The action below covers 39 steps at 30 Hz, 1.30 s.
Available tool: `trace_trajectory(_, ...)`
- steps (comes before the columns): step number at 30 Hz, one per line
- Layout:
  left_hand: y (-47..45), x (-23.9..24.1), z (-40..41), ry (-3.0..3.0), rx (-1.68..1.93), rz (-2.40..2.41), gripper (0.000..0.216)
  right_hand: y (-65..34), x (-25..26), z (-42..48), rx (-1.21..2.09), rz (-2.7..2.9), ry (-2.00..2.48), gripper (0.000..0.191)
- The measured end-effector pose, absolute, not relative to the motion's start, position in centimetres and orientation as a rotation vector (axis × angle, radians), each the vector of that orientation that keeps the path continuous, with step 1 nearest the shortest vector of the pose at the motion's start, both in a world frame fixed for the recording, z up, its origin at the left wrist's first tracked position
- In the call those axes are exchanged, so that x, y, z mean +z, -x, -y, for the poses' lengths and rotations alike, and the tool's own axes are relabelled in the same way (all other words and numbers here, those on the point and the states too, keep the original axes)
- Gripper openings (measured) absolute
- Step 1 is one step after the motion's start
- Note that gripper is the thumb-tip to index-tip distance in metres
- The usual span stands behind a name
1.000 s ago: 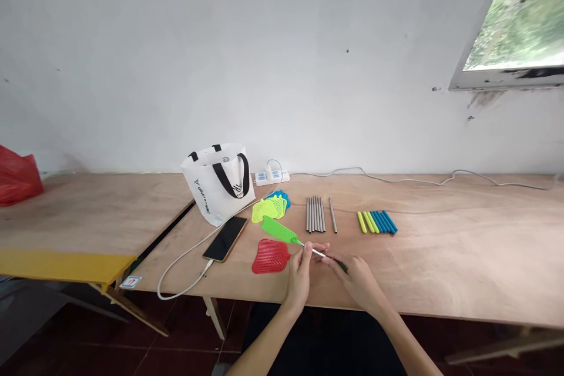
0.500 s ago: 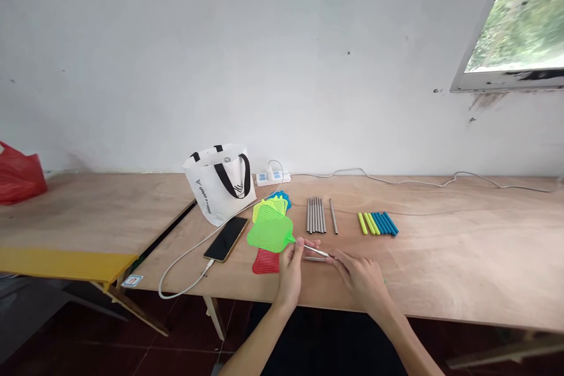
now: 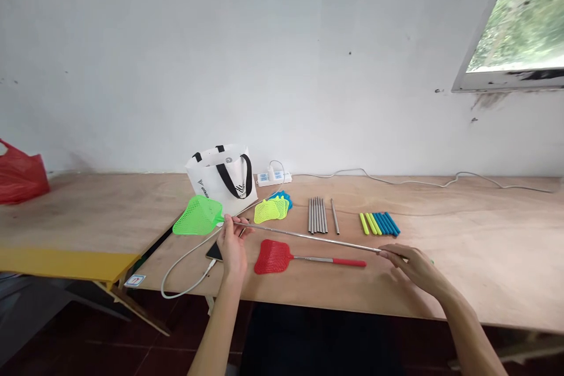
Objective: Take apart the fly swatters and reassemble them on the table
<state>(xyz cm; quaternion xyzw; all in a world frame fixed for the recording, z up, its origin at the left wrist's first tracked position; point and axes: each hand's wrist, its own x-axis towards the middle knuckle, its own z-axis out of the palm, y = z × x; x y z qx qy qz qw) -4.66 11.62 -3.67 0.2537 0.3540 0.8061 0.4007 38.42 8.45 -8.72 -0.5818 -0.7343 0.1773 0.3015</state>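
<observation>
A green fly swatter with a long telescopic metal rod is stretched out above the wooden table. My left hand pinches the rod just behind the green head. My right hand grips the handle end far to the right. Below the rod lies a red fly swatter with its rod pulled out and a red handle. Yellow-green and blue swatter heads lie in a small pile behind it.
A row of metal rods and a row of yellow and blue handles lie further back. A white tote bag, a phone on a white cable and a power strip sit at the left. A red bag is far left.
My hands have moved apart, pulling the green swatter's rod out to full length. The green head went left past the phone. The red swatter's rod and handle now show in full.
</observation>
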Motion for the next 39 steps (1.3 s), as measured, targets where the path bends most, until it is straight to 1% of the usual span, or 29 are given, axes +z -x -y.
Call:
trace_trajectory(4,3.7,-4.2,-11.7,-0.665,2.06,-0.911,0.054,-37.6,-8.2,-7.8,0.709,1.946,1.569,0.056)
trace_trajectory(9,2.3,-4.8,-11.8,-0.724,2.048,-0.987,0.056,-36.5,-7.2,-7.5,0.609,1.934,1.516,0.054)
trace_trajectory(14,-3.1,-6.3,-10.0,-0.896,1.757,-0.975,0.053,-32.3,-6.9,-7.5,0.568,1.995,1.386,0.055)
trace_trajectory(19,-8.7,-8.5,-7.0,-1.118,1.432,-0.928,0.055,-26.2,-8.1,-6.7,0.447,2.051,1.377,0.052)
trace_trajectory(22,-9.6,-8.8,-6.1,-1.189,1.338,-0.921,0.057,-24.1,-8.6,-6.2,0.45,2.04,1.365,0.052)
trace_trajectory(25,-9.1,-8.6,-6.2,-1.195,1.276,-0.913,0.057,-23.6,-8.6,-6.0,0.498,2.012,1.368,0.046)
trace_trajectory(28,-8.6,-8.4,-6.6,-1.178,1.296,-0.904,0.057,-23.6,-8.4,-6.0,0.486,2.025,1.383,0.039)
trace_trajectory(31,-8.6,-8.4,-6.8,-1.168,1.31,-0.912,0.057,-23.6,-8.5,-6.0,0.349,2.066,1.419,0.037)
trace_trajectory(35,-8.2,-8.0,-7.1,-1.112,1.363,-0.918,0.058,-23.7,-8.5,-5.8,0.16,2.114,1.486,0.042)
trace_trajectory(39,-5.7,-7.0,-8.7,-0.963,1.538,-0.942,0.053,-25.6,-8.2,-6.3,0.036,2.133,1.569,0.049)
